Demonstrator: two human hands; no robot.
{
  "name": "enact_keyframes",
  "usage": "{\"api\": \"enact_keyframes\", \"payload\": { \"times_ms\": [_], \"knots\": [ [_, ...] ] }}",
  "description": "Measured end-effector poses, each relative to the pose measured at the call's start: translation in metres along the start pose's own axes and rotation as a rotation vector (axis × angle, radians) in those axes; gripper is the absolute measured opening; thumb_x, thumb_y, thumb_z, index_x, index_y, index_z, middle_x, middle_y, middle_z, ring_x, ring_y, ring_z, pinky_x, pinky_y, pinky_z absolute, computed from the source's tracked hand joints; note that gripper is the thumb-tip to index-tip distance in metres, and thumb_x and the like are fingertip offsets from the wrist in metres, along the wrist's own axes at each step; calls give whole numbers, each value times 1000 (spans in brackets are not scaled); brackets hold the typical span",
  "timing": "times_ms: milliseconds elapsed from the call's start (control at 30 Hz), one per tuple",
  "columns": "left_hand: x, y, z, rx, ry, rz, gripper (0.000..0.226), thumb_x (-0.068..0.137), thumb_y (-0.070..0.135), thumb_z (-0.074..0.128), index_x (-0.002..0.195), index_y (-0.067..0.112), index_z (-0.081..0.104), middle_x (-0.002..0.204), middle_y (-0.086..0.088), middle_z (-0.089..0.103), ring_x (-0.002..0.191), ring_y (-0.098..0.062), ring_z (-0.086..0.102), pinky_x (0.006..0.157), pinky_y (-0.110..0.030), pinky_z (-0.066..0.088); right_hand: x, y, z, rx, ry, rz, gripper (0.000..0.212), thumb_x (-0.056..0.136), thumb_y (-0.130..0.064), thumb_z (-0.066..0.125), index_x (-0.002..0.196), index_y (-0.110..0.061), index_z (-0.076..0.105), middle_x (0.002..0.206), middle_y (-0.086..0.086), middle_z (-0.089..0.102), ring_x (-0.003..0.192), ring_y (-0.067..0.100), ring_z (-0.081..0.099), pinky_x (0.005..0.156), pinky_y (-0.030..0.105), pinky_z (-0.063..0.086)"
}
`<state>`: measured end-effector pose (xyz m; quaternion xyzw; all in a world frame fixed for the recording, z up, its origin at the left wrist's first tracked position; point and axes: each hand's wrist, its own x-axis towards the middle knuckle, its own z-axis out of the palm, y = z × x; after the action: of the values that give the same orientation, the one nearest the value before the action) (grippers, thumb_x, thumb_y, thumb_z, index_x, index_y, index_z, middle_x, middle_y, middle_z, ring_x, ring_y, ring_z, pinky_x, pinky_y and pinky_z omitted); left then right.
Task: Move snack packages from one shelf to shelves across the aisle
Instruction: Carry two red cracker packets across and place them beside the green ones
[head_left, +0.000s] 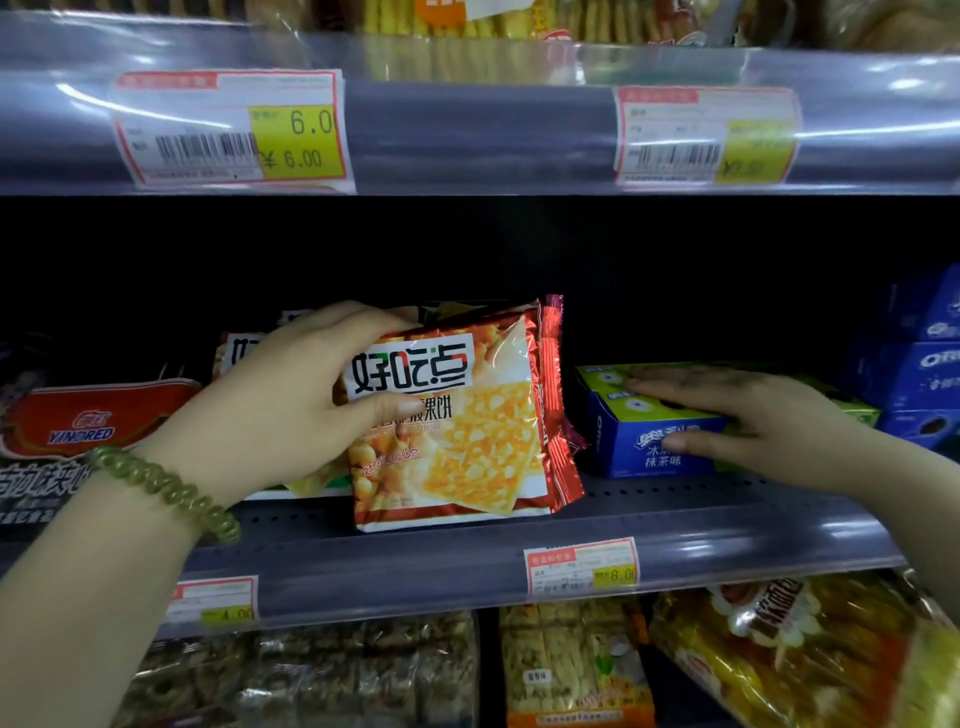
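A red and orange cracker packet (467, 431) stands upright on the middle shelf (675, 514), its lower edge on the shelf floor. My left hand (291, 400), with a green bead bracelet on the wrist, grips the packet's upper left corner, fingers over the top and thumb on the front. More packets of the same kind stand behind it. To the right lies a blue and green Oreo box (649, 441). My right hand (753, 415) rests flat on that box, fingers on top and thumb against its front face.
A red Yinored packet (88, 421) lies at the left. Blue Oreo boxes (924, 364) are stacked at the far right. Price tags (234, 130) hang on the shelf rail above. The lower shelf holds bagged snacks (571, 670).
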<state>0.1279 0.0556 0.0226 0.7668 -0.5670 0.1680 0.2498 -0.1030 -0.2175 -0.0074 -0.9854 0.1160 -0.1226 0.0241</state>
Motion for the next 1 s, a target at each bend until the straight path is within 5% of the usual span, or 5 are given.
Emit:
{"api": "enact_keyframes", "payload": {
  "times_ms": [300, 567, 700, 867, 1000],
  "knots": [
    [13, 19, 22, 69, -3, 62, 65, 76, 65, 44, 131, 30, 49, 127, 11, 51, 118, -13, 47, 99, -38, 42, -10, -10, -7, 76, -12, -20, 60, 66, -90, 23, 123, -79, 11, 131, -50, 20, 119, -33, 18, 88, -4, 23],
    [8, 14, 18, 31, -137, 77, 81, 73, 74, 36, 146, 42, 21, 147, 16, 27, 137, -8, 25, 115, -35, 23, -7, -14, -16, -58, -86, -1, 70, 56, -96, 19, 121, -75, 3, 141, -36, 10, 131, -9, 13, 112, 22, 19],
    [9, 16, 20, 134, -145, 111, 91, 64, 75, 41, 145, 41, 15, 145, 17, 22, 134, -5, 20, 110, -29, 12, -6, -19, -11, -22, -120, 55, 65, 61, -90, 24, 121, -71, 7, 146, -32, 17, 133, -6, 21, 108, 19, 24],
    [13, 14, 27, 106, -113, 92, 91, 65, 72, 52, 143, 43, 17, 143, 16, 25, 132, -6, 22, 108, -29, 12, 1, -46, -11, 87, 130, -24, 81, 60, -89, 39, 132, -63, 14, 141, -28, 30, 126, -11, 26, 105, 11, 26],
    [24, 17, 25, 123, -153, 91, 99, 69, 62, 69, 145, 48, 8, 153, 14, 14, 141, -10, 15, 111, -29, 7, 19, -71, -2, 199, 251, 40, 112, 52, -77, 55, 147, -30, 17, 146, -11, 38, 129, 4, 41, 100, 19, 37]
  ]
}}
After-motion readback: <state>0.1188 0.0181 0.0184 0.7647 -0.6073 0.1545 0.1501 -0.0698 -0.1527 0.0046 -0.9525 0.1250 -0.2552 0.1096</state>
